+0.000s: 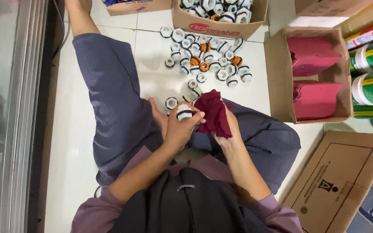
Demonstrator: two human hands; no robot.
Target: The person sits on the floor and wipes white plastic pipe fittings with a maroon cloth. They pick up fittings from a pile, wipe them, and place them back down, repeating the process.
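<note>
Head view: left hand (pixel 178 129) grips white black-banded fitting (pixel 184 112); right hand (pixel 226 129) clutches maroon cloth (pixel 213 113).

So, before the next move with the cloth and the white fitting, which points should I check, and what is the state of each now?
1. Left hand grips the white fitting with the black ring: ok.
2. Right hand holds the dark red cloth: ok.
3. Cloth touches the fitting: cannot tell, they are very close.
4. Fitting surface clean: cannot tell, too small.
5. Pile of loose fittings lies on the floor ahead of the knees: ok.
6. Cardboard box of fittings stands open behind the pile: ok.
</note>
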